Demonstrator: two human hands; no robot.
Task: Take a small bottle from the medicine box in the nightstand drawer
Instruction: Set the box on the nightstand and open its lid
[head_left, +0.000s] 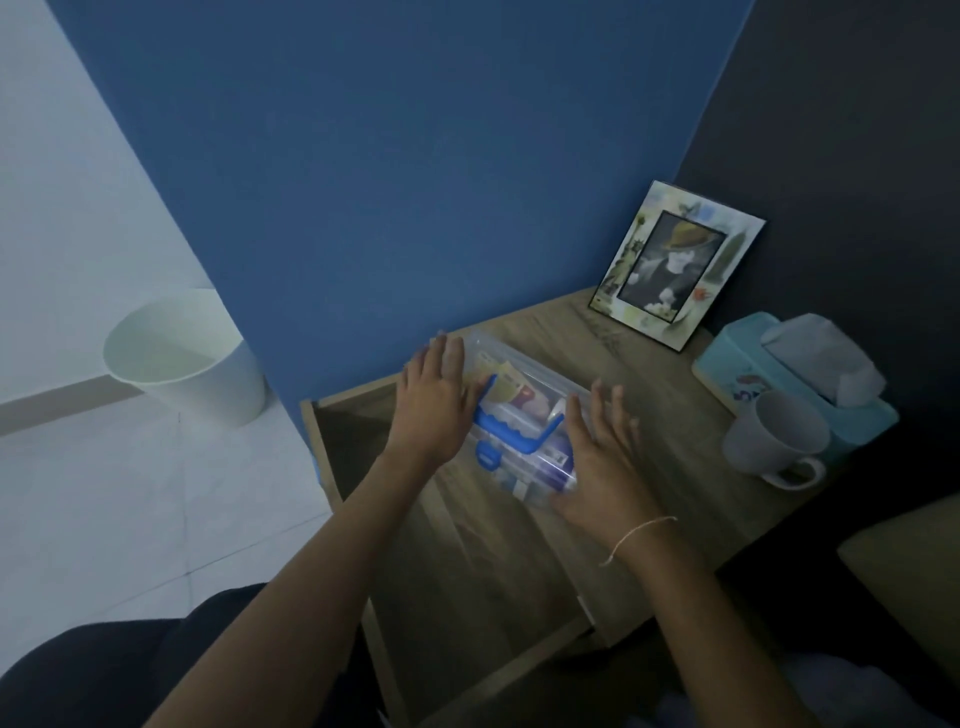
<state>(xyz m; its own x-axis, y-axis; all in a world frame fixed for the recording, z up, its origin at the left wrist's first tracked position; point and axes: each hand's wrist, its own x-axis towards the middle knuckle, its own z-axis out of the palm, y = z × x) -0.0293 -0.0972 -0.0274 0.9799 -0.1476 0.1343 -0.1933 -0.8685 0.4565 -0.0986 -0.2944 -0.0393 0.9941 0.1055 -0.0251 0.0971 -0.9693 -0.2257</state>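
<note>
Clear glossy plastic medicine box (524, 415) with blue plastic handle (514, 434); matt grained wood nightstand top (670, 415); smooth white plastic bin (187, 358).

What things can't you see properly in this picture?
- Head view: any small bottle inside the medicine box; the contents are blurred behind the clear lid and blue handle.
- The box's two ends, covered by the left hand and right hand.
- Whether the lid is latched: too dim.
- Inside the mug: hidden by its own wall.
- The open drawer: partly covered by both forearms.
</note>
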